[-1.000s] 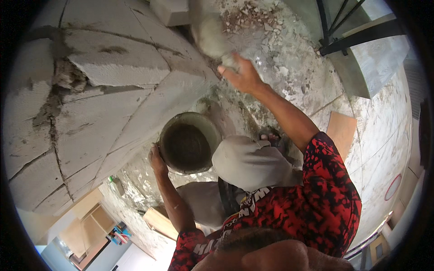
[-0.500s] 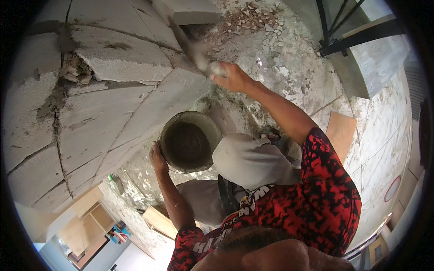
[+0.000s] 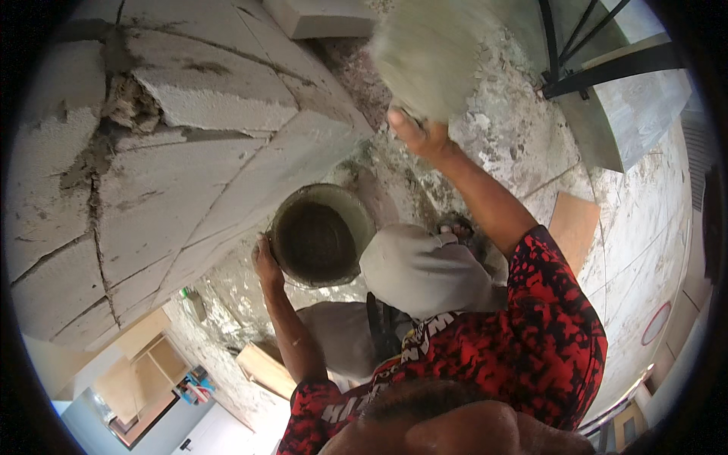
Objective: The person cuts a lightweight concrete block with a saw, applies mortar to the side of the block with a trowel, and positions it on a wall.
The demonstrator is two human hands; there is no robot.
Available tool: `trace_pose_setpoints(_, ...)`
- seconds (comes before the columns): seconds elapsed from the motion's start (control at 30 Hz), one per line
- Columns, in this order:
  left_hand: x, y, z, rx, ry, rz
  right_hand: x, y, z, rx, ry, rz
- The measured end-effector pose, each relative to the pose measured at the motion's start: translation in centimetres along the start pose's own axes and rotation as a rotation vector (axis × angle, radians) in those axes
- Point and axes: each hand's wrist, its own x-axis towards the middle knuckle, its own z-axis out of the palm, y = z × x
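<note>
My right hand (image 3: 422, 136) grips the handle of a plastering trowel (image 3: 428, 57), raised over the floor to the right of the block wall (image 3: 189, 174). Its broad grey-beige blade is smeared by motion, and the fingers round the handle are partly hidden. A round dark bucket (image 3: 355, 214) stands between the wall and my bent knee. Down inside it lies a dark grey layer that looks like mortar. The fingers of my left hand (image 3: 265, 262) hold the bucket's left rim.
Pale blocks with rough mortar joints fill the left side, with a broken hole (image 3: 133, 106) in one joint. A loose block (image 3: 322, 19) lies at the top. A black metal frame (image 3: 614, 72) stands far right. A wooden board (image 3: 575, 227) lies on the stained floor.
My right hand has swung the trowel away from the wall, up and to the right, and turned its flat face into view. My left hand stays on the bucket rim.
</note>
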Motion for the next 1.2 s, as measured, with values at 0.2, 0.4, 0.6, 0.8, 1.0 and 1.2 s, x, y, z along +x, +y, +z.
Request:
trace_pose_setpoints(0.2, -0.9, 0.6, 1.3, -0.148, 0.096, -0.006, 1.2, 2.9, 1.1, -0.248, -0.135, 0.210)
trace_pose_setpoints(0.4, 0.1, 0.3, 0.8, -0.131, 0.011, -0.004, 1.4, 4.0, 2.4, -0.238, 0.133, -0.413)
trace_pose_setpoints(0.6, -0.1, 0.1, 0.6, -0.062, 0.034, -0.008, 2.1, 0.7, 0.9, -0.019, 0.101, -0.069)
trace_pose_setpoints(0.8, 0.6, -1.4, -0.1, -0.131, 0.055, -0.007, 3.7, 1.9, 1.9, -0.171, -0.074, 0.174)
trace_pose_setpoints(1.0, 0.4, -0.1, 0.6, -0.111, 0.020, -0.029, 1.9, 3.8, 2.8, -0.063, 0.010, -0.187)
trace_pose_setpoints(1.2, 0.2, 0.0, 0.3, -0.109, 0.026, 0.010, 0.4, -1.2, 0.8, -0.127, 0.096, -0.067)
